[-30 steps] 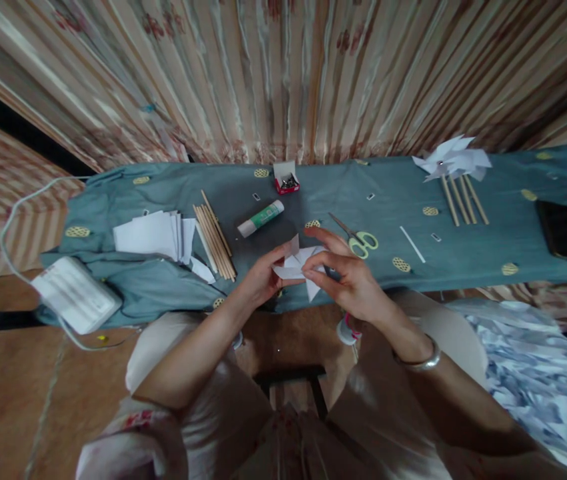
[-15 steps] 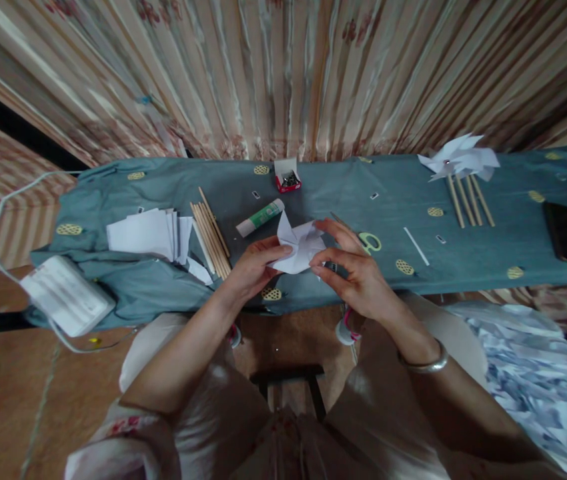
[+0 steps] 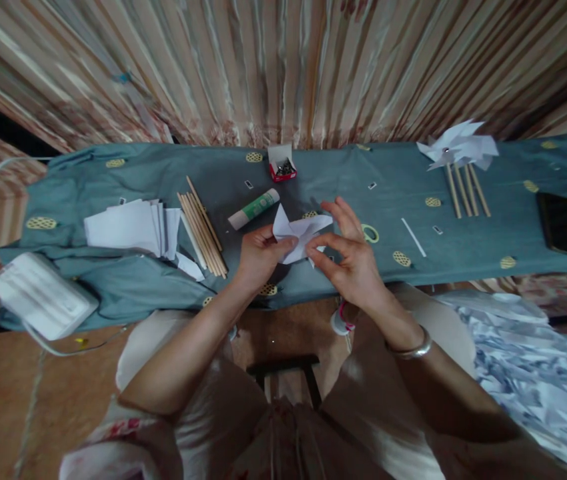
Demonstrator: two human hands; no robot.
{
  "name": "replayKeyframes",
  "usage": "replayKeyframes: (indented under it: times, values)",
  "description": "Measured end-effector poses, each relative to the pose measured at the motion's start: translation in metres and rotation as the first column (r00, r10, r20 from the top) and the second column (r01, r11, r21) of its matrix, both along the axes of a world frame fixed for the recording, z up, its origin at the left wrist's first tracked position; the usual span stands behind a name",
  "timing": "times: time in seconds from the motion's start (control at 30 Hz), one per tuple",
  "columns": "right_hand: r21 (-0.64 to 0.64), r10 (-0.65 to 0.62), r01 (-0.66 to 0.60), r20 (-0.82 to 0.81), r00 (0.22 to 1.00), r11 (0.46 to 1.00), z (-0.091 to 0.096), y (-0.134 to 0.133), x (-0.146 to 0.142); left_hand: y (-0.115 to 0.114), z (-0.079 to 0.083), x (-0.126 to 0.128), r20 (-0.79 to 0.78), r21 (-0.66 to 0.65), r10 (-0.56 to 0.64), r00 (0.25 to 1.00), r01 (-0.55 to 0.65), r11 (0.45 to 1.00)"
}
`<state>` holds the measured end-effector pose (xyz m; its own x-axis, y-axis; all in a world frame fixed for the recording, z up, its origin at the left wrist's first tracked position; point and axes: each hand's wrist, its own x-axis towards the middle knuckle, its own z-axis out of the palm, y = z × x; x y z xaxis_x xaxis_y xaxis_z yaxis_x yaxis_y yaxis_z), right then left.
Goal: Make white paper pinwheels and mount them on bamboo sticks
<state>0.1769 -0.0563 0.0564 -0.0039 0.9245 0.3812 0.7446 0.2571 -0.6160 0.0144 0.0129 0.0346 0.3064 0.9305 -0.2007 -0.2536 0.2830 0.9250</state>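
Observation:
A folded white paper pinwheel [image 3: 299, 231] is held above the table, with its pointed blades standing up at the left and right. My left hand [image 3: 262, 257] grips its left side, the thumb pressed on the paper near the middle. The thumb and index finger of my right hand [image 3: 351, 260] pinch at its lower right part, while the other fingers are raised. Whatever lies between those fingertips is mostly hidden. Just behind the pinwheel lies a green and white glue stick [image 3: 254, 209]. Scissors with a pale green handle [image 3: 370, 233] are partly covered by my right hand.
A small red box [image 3: 282, 172] of metal pins stands open at the back. Wooden sticks [image 3: 202, 230] and white paper sheets [image 3: 126, 227] lie left. Finished pinwheels [image 3: 461, 148], a paper strip [image 3: 413, 237] and a phone [image 3: 561, 224] lie right. A white device [image 3: 43, 293] sits at the left edge.
My right fingertips have shifted inward on the paper, and its right blade now stands out more openly. The whole view has tilted slightly. My left hand keeps its grip.

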Motion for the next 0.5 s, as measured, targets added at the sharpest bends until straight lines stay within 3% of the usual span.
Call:
replayKeyframes:
  times: [0.5]
  values:
    - [0.008,-0.033,0.033,0.008,0.999,0.999,-0.0041,0.0049,-0.0045,-0.0019,-0.0019,0.0032,-0.016,0.024,-0.018,1.0,0.018,1.0]
